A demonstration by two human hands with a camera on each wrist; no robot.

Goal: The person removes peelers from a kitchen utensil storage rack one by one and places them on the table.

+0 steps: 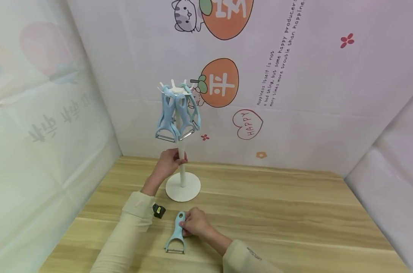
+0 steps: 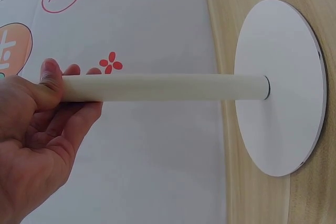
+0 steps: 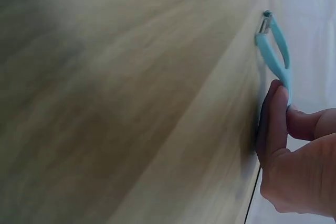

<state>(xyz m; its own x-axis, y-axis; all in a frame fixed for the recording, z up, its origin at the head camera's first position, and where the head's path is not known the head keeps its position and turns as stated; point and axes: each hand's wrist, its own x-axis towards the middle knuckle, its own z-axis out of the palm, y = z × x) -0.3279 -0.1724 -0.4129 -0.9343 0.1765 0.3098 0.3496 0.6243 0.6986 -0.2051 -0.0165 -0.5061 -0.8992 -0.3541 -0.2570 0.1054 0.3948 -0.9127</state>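
Note:
My left hand [image 1: 167,163] grips the white pole [image 1: 182,176] of a stand with a round base, below the peelers that hang from it. The left wrist view shows the thumb and fingers around the pole [image 2: 157,87]. Several light blue peelers [image 1: 167,117] hang by their handle holes from hooks at the stand's top. In front of the base, my right hand [image 1: 197,222] pinches the handle of another light blue peeler [image 1: 177,230]. Its blade end points toward me, and in the right wrist view this peeler [image 3: 270,60] is close over the table.
The stand's round white base [image 1: 173,191] rests on the wood-grain table [image 1: 278,212]. Behind it rises a printed white cloth [image 1: 295,140], with white cloth on both sides too. A small black device [image 1: 158,211] sits at the left cuff.

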